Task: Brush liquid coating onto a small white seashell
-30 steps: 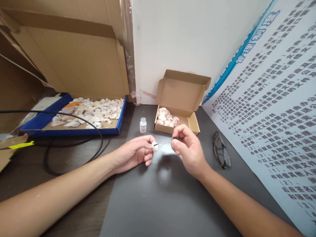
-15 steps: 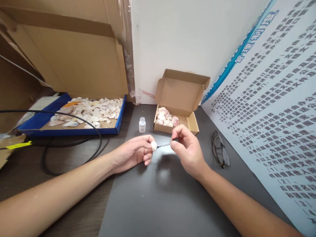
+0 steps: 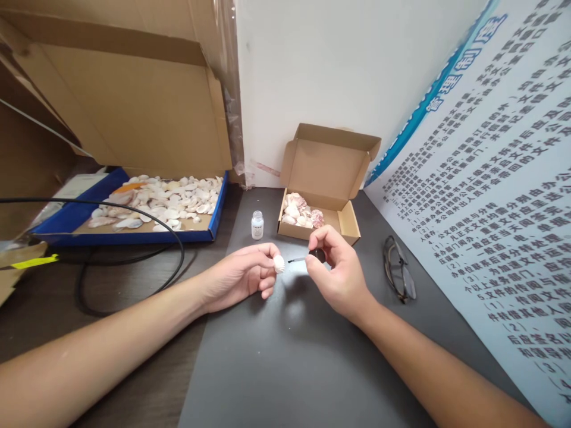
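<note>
Between thumb and fingers my left hand (image 3: 245, 274) pinches a small white ribbed shell (image 3: 279, 264). My right hand (image 3: 338, 270) grips the black cap (image 3: 317, 255) of a thin brush (image 3: 298, 260), whose dark tip points left at the shell with a small gap between them. Beyond my left hand stands a small clear bottle (image 3: 257, 226) with a white label and no cap on it. An open cardboard box (image 3: 319, 233) behind my right hand holds white and reddish shells (image 3: 297, 209).
A large blue-edged box (image 3: 191, 236) of pale shells is at the left, with a black cable (image 3: 182, 255) looping in front. Glasses (image 3: 397, 270) lie on the dark table (image 3: 285, 368) at the right, beside a printed poster (image 3: 499, 208).
The brush has come away from the shell and moved slightly right, and its black cap now shows in my right hand. The shell is turned a little more toward the camera.
</note>
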